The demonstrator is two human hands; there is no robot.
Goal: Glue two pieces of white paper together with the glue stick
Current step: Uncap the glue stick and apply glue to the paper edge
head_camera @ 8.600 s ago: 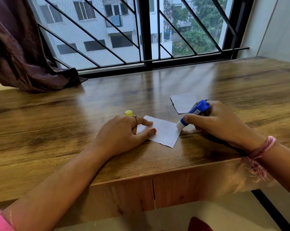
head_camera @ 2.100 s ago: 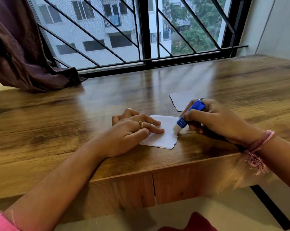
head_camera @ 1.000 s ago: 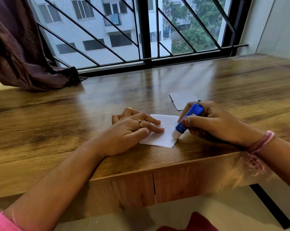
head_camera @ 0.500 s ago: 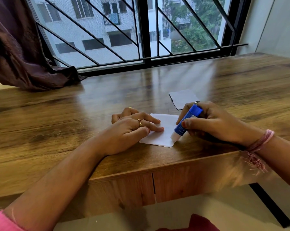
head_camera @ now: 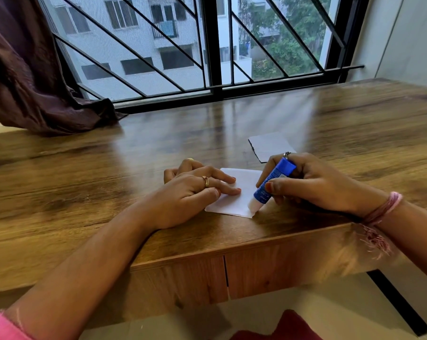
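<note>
A white paper piece (head_camera: 241, 192) lies on the wooden table (head_camera: 109, 182) near its front edge. My left hand (head_camera: 190, 192) rests flat on the paper's left part, fingers stretched out and pressing it down. My right hand (head_camera: 310, 182) grips a blue glue stick (head_camera: 273, 180), tilted, with its pale tip touching the paper's near right corner. A second white paper piece (head_camera: 268, 146) lies just beyond my right hand, apart from the first. A sliver of something yellow (head_camera: 189, 159) shows behind my left hand's knuckles.
A barred window (head_camera: 214, 45) runs along the table's far edge. A dark curtain (head_camera: 30, 89) hangs onto the table at the far left. A wall closes the right side. The table front edge (head_camera: 232, 249) is right below my wrists.
The glue stick's tip has slid down the paper's right edge toward the near corner. My left hand has stayed pressed on the paper.
</note>
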